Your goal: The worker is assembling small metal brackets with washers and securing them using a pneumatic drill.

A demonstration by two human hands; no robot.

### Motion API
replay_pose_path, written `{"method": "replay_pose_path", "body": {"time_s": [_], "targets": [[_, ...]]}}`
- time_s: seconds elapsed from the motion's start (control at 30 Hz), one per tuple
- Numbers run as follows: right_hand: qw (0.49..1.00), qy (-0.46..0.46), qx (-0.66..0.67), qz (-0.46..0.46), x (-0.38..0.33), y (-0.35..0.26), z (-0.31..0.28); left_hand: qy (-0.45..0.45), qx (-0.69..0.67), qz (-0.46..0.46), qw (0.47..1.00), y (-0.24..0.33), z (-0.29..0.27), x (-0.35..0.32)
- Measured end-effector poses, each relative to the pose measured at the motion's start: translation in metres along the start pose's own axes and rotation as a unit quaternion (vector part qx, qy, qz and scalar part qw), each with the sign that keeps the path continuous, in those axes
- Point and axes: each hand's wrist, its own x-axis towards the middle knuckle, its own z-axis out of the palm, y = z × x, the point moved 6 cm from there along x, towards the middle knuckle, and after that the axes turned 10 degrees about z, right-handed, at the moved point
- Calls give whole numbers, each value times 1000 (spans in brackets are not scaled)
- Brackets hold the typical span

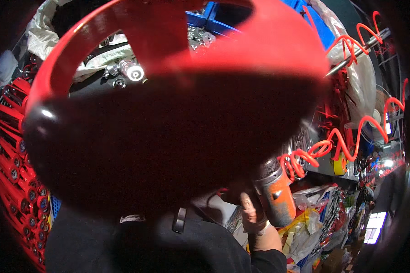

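A large red object (pixel 269 45) with cut-out openings and a dark, shaded lower part fills the middle of the head view, very close and blurred. Its kind cannot be made out. Below its right side, my right hand (pixel 251 213) is closed around the grip of an orange air tool (pixel 279 200) with a dark front end. The tool's nose is hidden behind the large object. A red coiled hose (pixel 321 148) runs close by the tool and off to the right. My left hand does not show.
Many red tubular parts (pixel 20 173) with round ends are stacked at the left. Metal fittings (pixel 132 71) stand on the dark bench, beyond the red rim. Blue bins (pixel 198 19) with small metal parts sit at the back. Plastic bags (pixel 305 227) lie at lower right.
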Motion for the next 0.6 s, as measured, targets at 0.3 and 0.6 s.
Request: {"method": "replay_pose_path", "body": {"time_s": [0.3,0.6], "targets": [[986,48,61,150,-46,-6,-48,-126,500,172,840,-23,-17,-74],[946,113,64,297,-40,20,-88,-67,638,351,682,-15,-8,-78]]}}
